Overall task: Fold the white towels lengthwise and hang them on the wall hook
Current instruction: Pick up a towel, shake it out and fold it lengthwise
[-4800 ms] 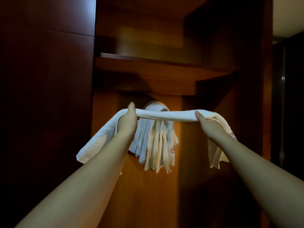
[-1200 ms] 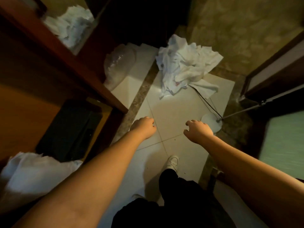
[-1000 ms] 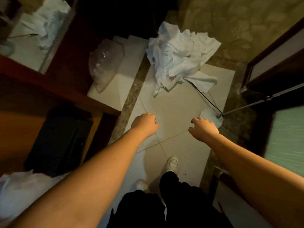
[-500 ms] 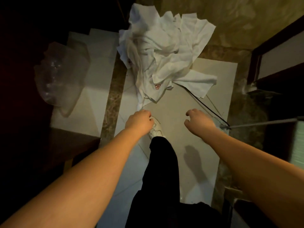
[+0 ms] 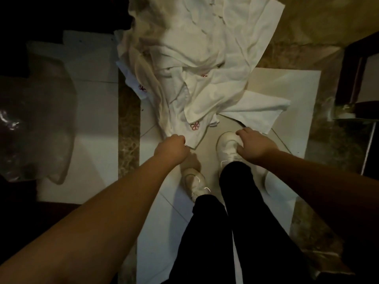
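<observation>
White terry cloth meets the left hand at the near corner of the heap: its fingers are curled under into a loose fist at the edge of the lowest towel, but whether they pinch the fabric or only touch it cannot be told. The right hand hangs with its fingers bent and slightly parted, holding nothing, above the toe of the right shoe and just short of the pile. Both bare forearms reach forward and down from the lower corners of the view, palms turned toward the floor.

The white towels lie crumpled in a heap on the tiled floor, straight ahead of the feet, several showing a small red embroidered flower mark. One flat towel corner sticks out to the right, near the right hand. Below the hands stand two white shoes and black trouser legs. A crumpled clear plastic bag lies on the floor well to the left. A dark marble strip runs between the tiles, and a dark wooden frame stands at the right edge.
</observation>
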`<act>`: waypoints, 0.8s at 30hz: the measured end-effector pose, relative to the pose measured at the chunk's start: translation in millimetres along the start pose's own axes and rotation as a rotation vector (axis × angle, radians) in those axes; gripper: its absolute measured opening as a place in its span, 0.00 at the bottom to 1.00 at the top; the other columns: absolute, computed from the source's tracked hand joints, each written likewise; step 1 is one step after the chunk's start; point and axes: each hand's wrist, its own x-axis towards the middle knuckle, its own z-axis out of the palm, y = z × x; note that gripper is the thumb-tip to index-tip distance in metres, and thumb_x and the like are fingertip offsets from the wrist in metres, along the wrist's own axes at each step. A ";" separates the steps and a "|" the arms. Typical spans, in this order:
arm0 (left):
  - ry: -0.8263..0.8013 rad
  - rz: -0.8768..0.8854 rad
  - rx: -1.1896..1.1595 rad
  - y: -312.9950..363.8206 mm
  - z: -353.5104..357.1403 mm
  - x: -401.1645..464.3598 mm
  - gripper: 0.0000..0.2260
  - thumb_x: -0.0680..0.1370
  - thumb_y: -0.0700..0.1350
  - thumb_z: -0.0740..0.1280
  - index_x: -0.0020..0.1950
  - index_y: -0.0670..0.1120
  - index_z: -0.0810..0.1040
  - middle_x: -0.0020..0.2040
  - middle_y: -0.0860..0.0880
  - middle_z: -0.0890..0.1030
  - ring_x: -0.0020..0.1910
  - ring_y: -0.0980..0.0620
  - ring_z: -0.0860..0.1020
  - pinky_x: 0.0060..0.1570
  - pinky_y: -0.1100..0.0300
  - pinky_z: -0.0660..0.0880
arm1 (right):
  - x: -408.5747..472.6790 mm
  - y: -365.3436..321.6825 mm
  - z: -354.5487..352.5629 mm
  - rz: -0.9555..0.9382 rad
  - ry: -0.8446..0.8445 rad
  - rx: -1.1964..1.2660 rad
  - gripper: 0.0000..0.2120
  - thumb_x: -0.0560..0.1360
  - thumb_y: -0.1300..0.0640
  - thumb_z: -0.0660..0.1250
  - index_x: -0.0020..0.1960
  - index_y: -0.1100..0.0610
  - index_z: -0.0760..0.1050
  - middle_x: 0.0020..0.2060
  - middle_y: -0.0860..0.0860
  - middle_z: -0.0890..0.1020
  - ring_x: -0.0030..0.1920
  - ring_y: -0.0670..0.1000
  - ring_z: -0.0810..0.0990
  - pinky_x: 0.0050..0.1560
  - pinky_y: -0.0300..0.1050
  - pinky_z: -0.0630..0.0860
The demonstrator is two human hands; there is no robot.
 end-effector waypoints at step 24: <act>0.195 -0.091 -0.420 15.7 56.1 162.7 0.15 0.78 0.41 0.67 0.64 0.48 0.80 0.65 0.42 0.73 0.66 0.41 0.70 0.63 0.53 0.70 | 165.4 42.2 16.4 -0.205 0.321 0.021 0.16 0.80 0.65 0.64 0.66 0.70 0.73 0.56 0.69 0.78 0.52 0.70 0.80 0.54 0.62 0.76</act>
